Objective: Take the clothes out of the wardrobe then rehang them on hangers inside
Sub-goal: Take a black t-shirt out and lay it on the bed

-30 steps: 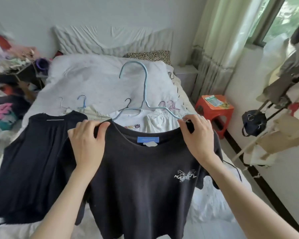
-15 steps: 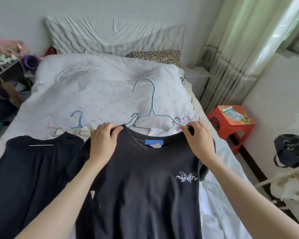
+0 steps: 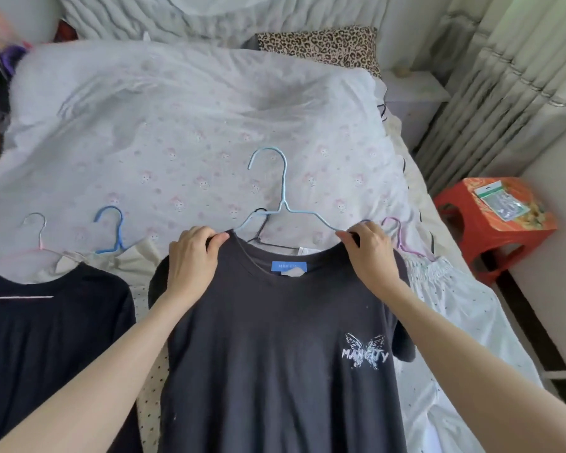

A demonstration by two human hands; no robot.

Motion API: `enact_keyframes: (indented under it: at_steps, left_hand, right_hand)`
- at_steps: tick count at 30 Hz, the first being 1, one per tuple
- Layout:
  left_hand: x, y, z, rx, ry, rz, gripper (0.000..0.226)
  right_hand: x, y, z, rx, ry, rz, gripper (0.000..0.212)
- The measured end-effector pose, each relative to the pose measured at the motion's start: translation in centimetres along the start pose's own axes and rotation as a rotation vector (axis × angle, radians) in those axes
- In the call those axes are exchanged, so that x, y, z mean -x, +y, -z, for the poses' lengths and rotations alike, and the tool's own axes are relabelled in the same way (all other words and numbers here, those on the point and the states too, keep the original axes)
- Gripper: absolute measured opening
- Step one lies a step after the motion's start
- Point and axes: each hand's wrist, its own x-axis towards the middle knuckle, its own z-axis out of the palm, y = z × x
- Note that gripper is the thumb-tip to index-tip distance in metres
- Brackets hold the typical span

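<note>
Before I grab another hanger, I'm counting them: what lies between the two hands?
In the head view, between the left hand and right hand sit the light blue hanger and the black T-shirt collar.

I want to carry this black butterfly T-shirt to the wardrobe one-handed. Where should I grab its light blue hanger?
Probably the light blue hanger by the straight neck under its hook, coming from above. That stem stands clear of the black T-shirt collar, midway between the shoulders that the left hand and right hand grip, so the shirt should hang level.

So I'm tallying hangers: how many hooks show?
5: light blue hanger in the held T-shirt, black behind it, purple right, blue and pale left. More may be hidden.
</note>
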Motion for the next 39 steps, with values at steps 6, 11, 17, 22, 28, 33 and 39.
enact_keyframes:
  at_steps: [6, 11, 17, 22, 28, 33, 39]
  left_hand:
    - [-4.1, -5.2, -7.0, -0.089, -0.137, 0.088, 0.033]
    - [-3.5, -9.4, -13.1, -0.209, -0.29, 0.126, 0.03]
    - [-3.0, -12.0, -16.6, -0.273, -0.383, 0.198, 0.026]
    - [2.8, -10.8, -16.5, -0.295, -0.437, 0.073, 0.047]
    - [17.1, -10.1, -15.7, -0.442, -0.808, -0.016, 0.055]
    - [25.7, -9.9, -13.6, -0.488, -0.968, -0.105, 0.059]
    - [26.9, -8.0, -10.7, -0.473, -1.126, -0.075, 0.054]
  right_hand:
    - [-4.5, 3.8, -9.3, 0.037, -0.137, -0.076, 0.028]
    - [-4.2, 8.1, -16.4, 0.107, -0.274, -0.118, 0.033]
    - [-2.2, 9.5, -20.1, 0.194, -0.177, -0.049, 0.027]
    - [4.3, 9.2, -19.5, 0.326, -0.264, 0.07, 0.05]
    - [16.6, 10.5, -18.4, 0.444, -0.551, 0.071, 0.052]
    - [24.8, 10.3, -16.2, 0.462, -0.71, 0.009, 0.061]
    - [31.1, 7.9, -12.6, 0.41, -0.78, -0.126, 0.071]
